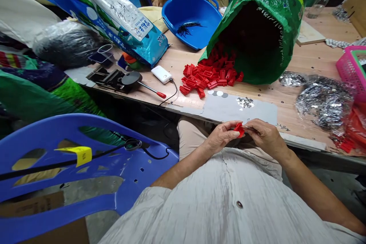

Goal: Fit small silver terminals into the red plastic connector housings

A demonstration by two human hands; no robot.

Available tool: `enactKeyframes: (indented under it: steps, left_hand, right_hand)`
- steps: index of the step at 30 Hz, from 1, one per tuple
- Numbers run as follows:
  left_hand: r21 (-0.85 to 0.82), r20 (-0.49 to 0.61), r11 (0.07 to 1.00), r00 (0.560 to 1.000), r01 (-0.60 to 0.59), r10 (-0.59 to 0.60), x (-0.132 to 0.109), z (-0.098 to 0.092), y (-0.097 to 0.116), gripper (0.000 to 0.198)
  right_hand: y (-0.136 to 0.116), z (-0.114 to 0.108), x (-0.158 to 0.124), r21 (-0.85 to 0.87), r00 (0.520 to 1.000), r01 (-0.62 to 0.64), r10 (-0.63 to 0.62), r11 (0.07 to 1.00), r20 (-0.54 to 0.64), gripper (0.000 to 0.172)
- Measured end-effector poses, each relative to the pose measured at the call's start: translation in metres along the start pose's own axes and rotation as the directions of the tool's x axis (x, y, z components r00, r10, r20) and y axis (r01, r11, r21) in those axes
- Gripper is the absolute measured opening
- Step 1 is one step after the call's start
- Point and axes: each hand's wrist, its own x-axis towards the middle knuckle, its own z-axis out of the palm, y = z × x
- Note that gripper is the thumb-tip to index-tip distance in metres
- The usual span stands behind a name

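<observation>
Between finger and thumb, my left hand [224,135] holds a small red plastic part [239,130] just in front of the table edge. My right hand [263,135] meets it from the right, its fingers pinched at the part; a small piece seems to be between them, too hidden to name. Beyond my hands, small shiny metal pieces [245,102] lie on a grey sheet [228,111]. A heap of similar red plastic parts [204,78] spills out of a green woven sack [288,42] lying on its side.
A blue basin [197,26] with dark thin strips stands behind the heap. Left are a lever tool [131,79], a white power bank [161,74] with cable and a blue bag [120,15]. Plastic bags of metal pieces [324,101] and a pink basket [351,70] sit right. A blue chair [122,183] stands beside me.
</observation>
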Motion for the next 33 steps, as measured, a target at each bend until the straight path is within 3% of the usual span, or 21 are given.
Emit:
enactKeyframes:
  steps: [4, 7, 10, 15, 21, 26, 31, 33]
  left_hand:
    - [-0.003, 0.021, 1.000, 1.000, 0.010, -0.010, 0.000, -0.002, -0.002, 0.047]
    - [-0.008, 0.015, 1.000, 1.000, 0.005, -0.005, -0.001, -0.005, -0.004, 0.047]
    - [0.000, 0.015, 1.000, 1.000, -0.003, 0.003, -0.001, -0.006, -0.004, 0.047]
    - [0.027, 0.012, 1.000, 1.000, 0.001, -0.001, -0.001, -0.007, -0.003, 0.048]
    - [0.055, 0.016, 0.998, 1.000, 0.002, -0.002, 0.000, -0.004, -0.005, 0.049]
    - [0.259, 0.032, 0.965, 0.999, -0.049, 0.042, 0.003, -0.011, -0.007, 0.050]
    - [0.331, 0.046, 0.941, 0.997, -0.071, 0.059, 0.005, -0.012, -0.009, 0.052]
    - [0.416, 0.046, 0.898, 0.989, -0.146, 0.140, 0.004, -0.009, -0.010, 0.049]
  right_hand:
    - [-0.002, 0.001, 0.001, 0.062, 0.999, -0.040, 0.039, 0.997, 0.018, 0.015]
    - [-0.002, -0.003, 0.002, 0.169, 0.987, -0.133, 0.115, 0.977, 0.112, 0.019]
    - [0.002, -0.009, 0.002, 0.290, 0.952, -0.275, 0.217, 0.917, 0.216, 0.024]
    - [0.011, -0.010, 0.000, 0.360, 0.860, -0.510, 0.453, 0.781, 0.236, 0.031]
    - [0.010, 0.000, 0.005, 0.452, 0.849, -0.528, 0.436, 0.719, 0.299, 0.029]
    - [0.009, 0.001, 0.009, 0.450, 0.845, -0.529, 0.399, 0.720, 0.357, 0.027]
    - [0.015, 0.007, 0.008, 0.448, 0.856, -0.514, 0.410, 0.731, 0.314, 0.028]
    - [0.020, 0.011, 0.005, 0.456, 0.855, -0.518, 0.447, 0.724, 0.262, 0.030]
